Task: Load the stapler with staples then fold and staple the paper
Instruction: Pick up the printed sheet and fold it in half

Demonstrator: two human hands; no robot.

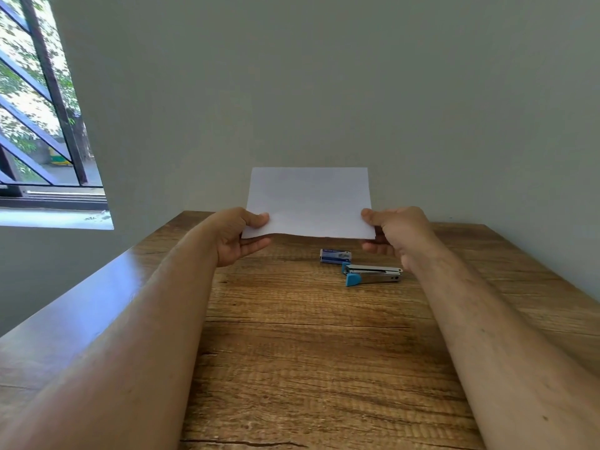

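Observation:
A white sheet of paper (pixel 308 203) is held upright above the far part of the wooden table (pixel 308 352). My left hand (pixel 238 237) pinches its lower left corner, thumb on the near face. My right hand (pixel 394 233) pinches the lower right corner the same way. Below the paper, a small blue and white staple box (pixel 335 256) lies on the table. Just in front of it lies a metal stapler (pixel 373 275) with blue plastic parts, on its side, close under my right wrist.
The table stands against a plain grey wall (pixel 324 92). A window with dark bars (pixel 42 108) is at the upper left, past the table's left edge (pixel 81 297). The table's right edge runs close to the wall.

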